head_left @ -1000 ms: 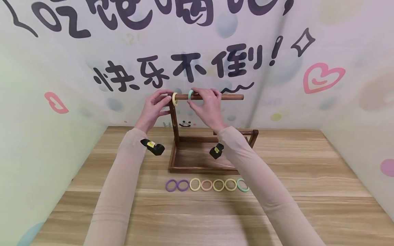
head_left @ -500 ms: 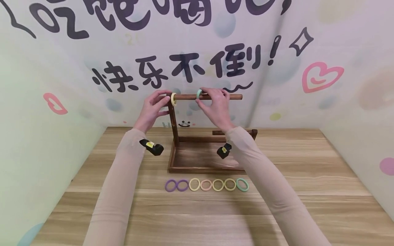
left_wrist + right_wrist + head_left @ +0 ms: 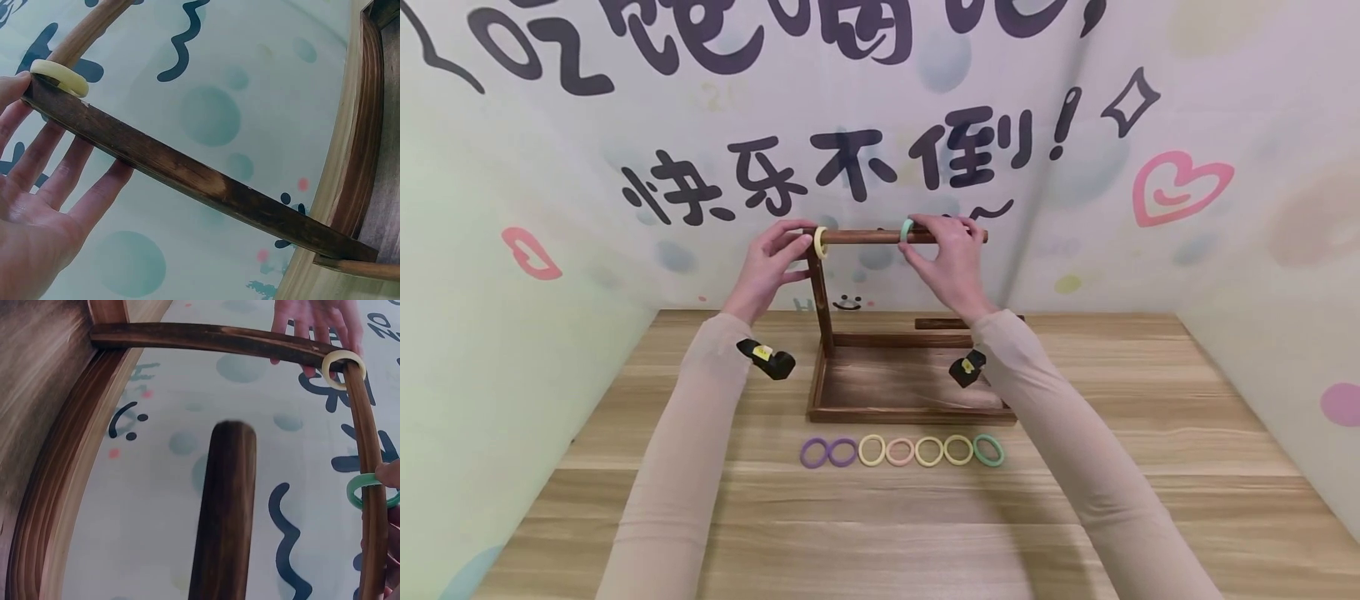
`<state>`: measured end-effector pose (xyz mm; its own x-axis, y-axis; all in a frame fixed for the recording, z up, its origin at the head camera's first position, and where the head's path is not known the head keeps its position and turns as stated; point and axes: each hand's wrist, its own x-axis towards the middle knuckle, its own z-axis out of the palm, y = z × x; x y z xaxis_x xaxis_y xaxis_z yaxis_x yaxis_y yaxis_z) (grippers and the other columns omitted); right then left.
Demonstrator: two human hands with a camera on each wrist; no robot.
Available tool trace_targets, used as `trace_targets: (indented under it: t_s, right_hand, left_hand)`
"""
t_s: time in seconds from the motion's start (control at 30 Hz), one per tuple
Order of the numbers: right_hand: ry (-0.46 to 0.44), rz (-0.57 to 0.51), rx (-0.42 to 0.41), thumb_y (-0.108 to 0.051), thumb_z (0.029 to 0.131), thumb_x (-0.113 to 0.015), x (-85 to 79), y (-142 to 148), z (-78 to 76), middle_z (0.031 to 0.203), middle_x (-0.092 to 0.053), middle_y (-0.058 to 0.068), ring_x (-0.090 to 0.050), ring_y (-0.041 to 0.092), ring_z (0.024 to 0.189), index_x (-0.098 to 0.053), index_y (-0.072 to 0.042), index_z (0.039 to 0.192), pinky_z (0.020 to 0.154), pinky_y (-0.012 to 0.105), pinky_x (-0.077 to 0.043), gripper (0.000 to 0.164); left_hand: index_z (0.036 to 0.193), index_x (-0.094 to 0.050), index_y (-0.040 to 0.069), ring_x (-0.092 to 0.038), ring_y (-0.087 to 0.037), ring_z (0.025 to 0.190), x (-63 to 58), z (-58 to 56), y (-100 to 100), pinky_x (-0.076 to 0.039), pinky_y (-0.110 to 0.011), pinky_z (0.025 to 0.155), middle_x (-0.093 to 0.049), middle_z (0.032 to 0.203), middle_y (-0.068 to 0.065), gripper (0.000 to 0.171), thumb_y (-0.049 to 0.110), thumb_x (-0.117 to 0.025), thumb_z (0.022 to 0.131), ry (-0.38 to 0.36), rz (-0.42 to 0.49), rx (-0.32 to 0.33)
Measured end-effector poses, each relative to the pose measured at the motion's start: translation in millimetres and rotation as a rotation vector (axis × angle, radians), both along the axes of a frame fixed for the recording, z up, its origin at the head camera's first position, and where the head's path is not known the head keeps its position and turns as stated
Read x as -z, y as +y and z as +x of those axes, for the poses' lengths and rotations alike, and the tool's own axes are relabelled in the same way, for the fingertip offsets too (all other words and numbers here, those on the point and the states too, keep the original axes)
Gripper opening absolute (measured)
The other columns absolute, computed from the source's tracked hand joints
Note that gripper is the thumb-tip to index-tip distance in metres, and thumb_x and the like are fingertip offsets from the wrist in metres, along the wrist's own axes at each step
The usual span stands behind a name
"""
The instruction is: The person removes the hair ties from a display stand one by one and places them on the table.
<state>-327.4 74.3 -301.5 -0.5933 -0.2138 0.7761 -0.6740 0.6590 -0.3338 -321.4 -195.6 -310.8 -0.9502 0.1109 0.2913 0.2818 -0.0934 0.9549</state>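
Observation:
In the head view, my right hand pinches a green ring between thumb and fingers. The ring is threaded around the upper rod of a dark wooden stand, roughly two-thirds of the way toward the rod's right end. My left hand holds the top of the stand's upright post, thumb at the corner and fingers spread along the back side. A pale yellow ring hangs on the rod right beside that post, close to the left thumb.
Several rings lie in a row before the stand's tray: two purple, three pale yellow, one pink and one green. A lower rod at the back right is partly hidden by my right forearm. A printed wall stands behind.
My right hand has slid the green ring rightward along the upper rod, away from the yellow ring. My left hand stays at the post, and the yellow ring stays beside it.

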Motion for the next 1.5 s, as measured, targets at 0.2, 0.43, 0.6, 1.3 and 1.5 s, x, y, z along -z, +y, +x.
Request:
trace_targets:
  t_s: [0.2, 0.43, 0.6, 1.3, 1.5]
  right_hand:
    - [-0.013, -0.005, 0.008, -0.019, 0.085, -0.076, 0.7, 12.5, 1.1, 0.106, -0.069, 0.008, -0.058, 0.025, 0.103, -0.068, -0.004, 0.115, 0.104, 0.044, -0.023, 0.035]
    - [0.016, -0.013, 0.01, -0.017, 0.083, -0.077, 1.6, 25.4, 1.7, 0.104, -0.07, 0.009, -0.058, 0.026, 0.102, -0.068, -0.002, 0.114, 0.101, 0.048, -0.024, 0.036]
    - [0.037, -0.03, 0.01, -0.014, 0.082, -0.077, 1.6, 35.1, 1.2, 0.103, -0.07, 0.012, -0.059, 0.028, 0.1, -0.068, 0.0, 0.113, 0.099, 0.049, -0.026, 0.035]
    - [-0.03, -0.115, -0.004, -0.01, 0.083, -0.076, 1.2, 75.4, 3.2, 0.108, -0.068, 0.015, -0.059, 0.029, 0.105, -0.065, 0.002, 0.117, 0.099, 0.044, -0.024, 0.038]
    - [-0.093, -0.135, 0.025, -0.011, 0.085, -0.074, 1.2, 85.2, 2.6, 0.113, -0.066, 0.016, -0.058, 0.028, 0.105, -0.065, 0.002, 0.118, 0.1, 0.042, -0.024, 0.037]
  left_hand:
    - [0.116, -0.064, 0.014, -0.061, -0.02, 0.094, -1.0, -0.2, 0.8, -0.056, -0.042, 0.082, -0.062, 0.11, -0.01, 0.02, 0.015, -0.061, 0.096, 0.01, 0.001, 0.0]
    - [0.116, -0.064, 0.014, -0.062, -0.02, 0.092, -0.1, 0.3, -0.2, -0.057, -0.04, 0.081, -0.062, 0.109, -0.01, 0.02, 0.015, -0.062, 0.096, 0.013, 0.004, 0.006]
    - [0.117, -0.064, 0.013, -0.062, -0.02, 0.093, -0.6, 0.6, -0.6, -0.056, -0.041, 0.082, -0.062, 0.11, -0.011, 0.021, 0.015, -0.061, 0.096, 0.013, -0.005, 0.0]
    - [0.119, -0.064, 0.014, -0.064, -0.02, 0.095, -1.3, 3.4, -0.1, -0.055, -0.041, 0.086, -0.063, 0.112, -0.011, 0.023, 0.015, -0.062, 0.096, 0.025, -0.029, -0.016]
    - [0.119, -0.064, 0.013, -0.064, -0.02, 0.096, -3.6, 5.5, 1.3, -0.054, -0.04, 0.087, -0.062, 0.112, -0.011, 0.023, 0.014, -0.062, 0.096, 0.031, -0.024, -0.011]
